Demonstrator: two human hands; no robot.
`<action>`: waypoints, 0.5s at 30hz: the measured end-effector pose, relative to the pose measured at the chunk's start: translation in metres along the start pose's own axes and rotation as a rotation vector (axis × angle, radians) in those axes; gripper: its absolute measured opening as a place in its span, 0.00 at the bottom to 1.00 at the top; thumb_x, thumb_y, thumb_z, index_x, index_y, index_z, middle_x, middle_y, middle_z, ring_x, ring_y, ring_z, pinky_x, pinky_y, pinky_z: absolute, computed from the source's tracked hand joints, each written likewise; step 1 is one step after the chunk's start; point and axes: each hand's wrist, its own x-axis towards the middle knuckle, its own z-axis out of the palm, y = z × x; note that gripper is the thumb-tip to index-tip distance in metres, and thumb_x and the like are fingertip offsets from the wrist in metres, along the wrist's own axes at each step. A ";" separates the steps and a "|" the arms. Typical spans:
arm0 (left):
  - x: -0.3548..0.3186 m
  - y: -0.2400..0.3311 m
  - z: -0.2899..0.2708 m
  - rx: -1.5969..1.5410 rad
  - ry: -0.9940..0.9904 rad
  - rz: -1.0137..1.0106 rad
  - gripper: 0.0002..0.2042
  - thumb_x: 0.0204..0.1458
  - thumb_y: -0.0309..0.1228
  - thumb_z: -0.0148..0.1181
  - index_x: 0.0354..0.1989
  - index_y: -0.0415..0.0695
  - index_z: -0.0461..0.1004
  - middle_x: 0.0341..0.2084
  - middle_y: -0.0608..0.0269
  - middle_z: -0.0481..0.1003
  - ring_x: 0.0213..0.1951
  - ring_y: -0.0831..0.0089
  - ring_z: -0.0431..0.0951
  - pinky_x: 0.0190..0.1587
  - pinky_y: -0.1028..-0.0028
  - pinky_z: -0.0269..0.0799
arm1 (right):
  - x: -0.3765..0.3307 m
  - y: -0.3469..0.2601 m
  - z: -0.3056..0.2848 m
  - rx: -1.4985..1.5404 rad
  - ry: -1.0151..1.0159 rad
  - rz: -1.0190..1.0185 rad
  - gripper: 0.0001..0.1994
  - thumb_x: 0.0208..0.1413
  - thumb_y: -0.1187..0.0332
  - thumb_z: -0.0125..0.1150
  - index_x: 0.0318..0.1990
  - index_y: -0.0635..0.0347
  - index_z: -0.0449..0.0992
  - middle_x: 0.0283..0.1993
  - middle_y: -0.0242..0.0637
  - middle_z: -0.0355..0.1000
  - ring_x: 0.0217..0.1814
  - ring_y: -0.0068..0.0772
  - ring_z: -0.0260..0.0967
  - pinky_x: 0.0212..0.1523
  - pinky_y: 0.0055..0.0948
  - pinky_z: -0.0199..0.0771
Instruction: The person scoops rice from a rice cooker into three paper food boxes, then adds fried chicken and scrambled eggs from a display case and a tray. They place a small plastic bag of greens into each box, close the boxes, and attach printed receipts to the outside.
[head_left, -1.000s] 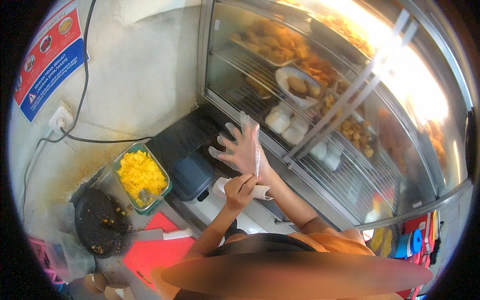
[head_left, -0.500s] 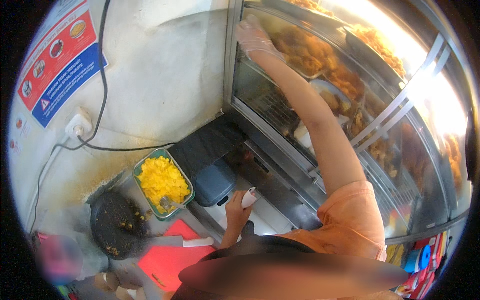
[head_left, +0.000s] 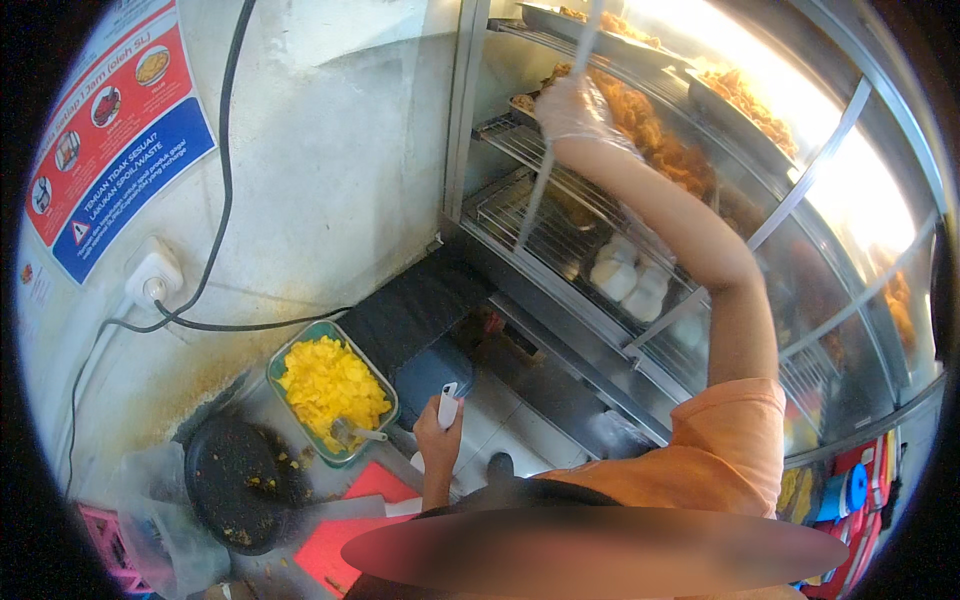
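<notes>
My right hand (head_left: 578, 115), in a clear plastic glove, is closed around the upright edge of a sliding glass door (head_left: 537, 195) on a lit food display cabinet (head_left: 455, 130). Left of that edge the cabinet stands open, and wire racks (head_left: 520, 145) show inside. Fried pieces of food (head_left: 660, 135) lie behind the glass, with white wrapped bundles (head_left: 630, 280) on a lower rack. Lower down, my bare left hand (head_left: 437, 437) grips a slim white object (head_left: 448, 406) with a dark mark at its upper end; its kind is unclear.
A green-rimmed tub (head_left: 285, 392) of yellow scrambled egg with a spoon (head_left: 357, 431) stands on the left counter. Beside it are a black pan (head_left: 235, 490) and red cutting board (head_left: 340, 545). A black cable (head_left: 222, 170) hangs along the wall to a socket (head_left: 153, 270).
My right hand has moved right with the door's edge, opening a gap at the cabinet's left side. My left hand has shifted slightly left, still holding the white object.
</notes>
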 end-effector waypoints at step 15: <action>0.009 -0.021 -0.029 -0.651 -0.089 -0.115 0.23 0.55 0.27 0.52 0.59 0.41 0.56 0.42 0.60 0.69 0.29 0.80 0.67 0.32 0.78 0.66 | 0.083 0.128 -0.045 0.289 -0.110 0.424 0.12 0.51 0.71 0.54 0.43 0.60 0.77 0.41 0.46 0.76 0.38 0.42 0.77 0.40 0.36 0.76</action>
